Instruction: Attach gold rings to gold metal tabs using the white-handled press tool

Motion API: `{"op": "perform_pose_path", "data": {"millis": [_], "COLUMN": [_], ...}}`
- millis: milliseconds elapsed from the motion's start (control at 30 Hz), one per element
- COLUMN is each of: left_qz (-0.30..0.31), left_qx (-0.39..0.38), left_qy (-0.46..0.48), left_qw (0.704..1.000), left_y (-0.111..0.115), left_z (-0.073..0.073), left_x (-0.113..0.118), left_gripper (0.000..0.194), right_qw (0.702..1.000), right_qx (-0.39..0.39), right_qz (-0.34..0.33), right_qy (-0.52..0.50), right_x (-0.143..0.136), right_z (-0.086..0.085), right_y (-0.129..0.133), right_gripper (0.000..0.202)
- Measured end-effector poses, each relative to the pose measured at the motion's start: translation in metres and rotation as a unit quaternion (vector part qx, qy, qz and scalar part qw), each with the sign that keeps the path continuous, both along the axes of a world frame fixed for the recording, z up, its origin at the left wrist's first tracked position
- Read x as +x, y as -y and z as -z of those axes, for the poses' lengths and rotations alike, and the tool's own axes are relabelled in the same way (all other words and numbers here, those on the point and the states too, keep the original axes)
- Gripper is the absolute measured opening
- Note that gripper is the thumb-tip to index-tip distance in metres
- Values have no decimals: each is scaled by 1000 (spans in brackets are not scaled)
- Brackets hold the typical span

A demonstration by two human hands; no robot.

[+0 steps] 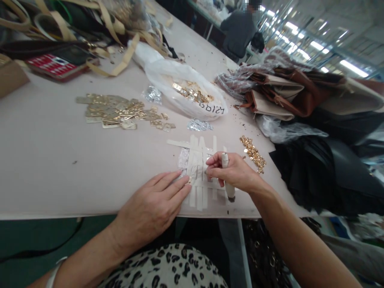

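Pale strips (196, 160) lie crossed over one another near the table's front edge, with a clear crinkled plastic piece (183, 157) beside them. My left hand (156, 198) rests flat at their left side, fingers stretched out, with the fingertips touching the strips' edge. Over their right side, my right hand (232, 172) is curled with thumb and fingers close together. A wrapped, pale stick-like tool (229, 188) with a dark end sits in that hand, passing between the fingers. Whether its fingertips also pinch something small cannot be made out.
Gold plates (114, 112) are heaped at the left. Farther back is a white bag (186, 88) of gold parts, with silver pieces (200, 125) before it. Gold fittings (253, 154) and brown bags (300, 88) lie right, above black material (327, 172). A person (240, 30) is in the background.
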State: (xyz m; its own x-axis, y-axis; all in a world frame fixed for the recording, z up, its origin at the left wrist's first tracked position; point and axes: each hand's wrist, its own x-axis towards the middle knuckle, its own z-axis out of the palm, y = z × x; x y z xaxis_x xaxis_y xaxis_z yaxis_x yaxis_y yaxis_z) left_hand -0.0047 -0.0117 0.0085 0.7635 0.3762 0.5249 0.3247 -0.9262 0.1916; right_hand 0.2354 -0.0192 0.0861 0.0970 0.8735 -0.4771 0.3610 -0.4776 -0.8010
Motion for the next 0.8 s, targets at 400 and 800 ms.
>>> {"op": "perform_pose_path", "data": {"millis": [400,800], "left_qz": [-11,-14], "left_qx": [-8,-9], "left_qy": [-5,10], "left_qw": [1000,1000], "left_y": [2,3], "left_z": [4,7], "left_x": [0,0], "left_gripper": [32,33], "right_qw": [994,988], "right_qx": [-6,-2], "right_qz": [-25,-72], "right_qy": [104,135], "right_x": [-1,8], "right_z": [-5,-4], "right_y": [-14,-23], "right_gripper": [10,32]}}
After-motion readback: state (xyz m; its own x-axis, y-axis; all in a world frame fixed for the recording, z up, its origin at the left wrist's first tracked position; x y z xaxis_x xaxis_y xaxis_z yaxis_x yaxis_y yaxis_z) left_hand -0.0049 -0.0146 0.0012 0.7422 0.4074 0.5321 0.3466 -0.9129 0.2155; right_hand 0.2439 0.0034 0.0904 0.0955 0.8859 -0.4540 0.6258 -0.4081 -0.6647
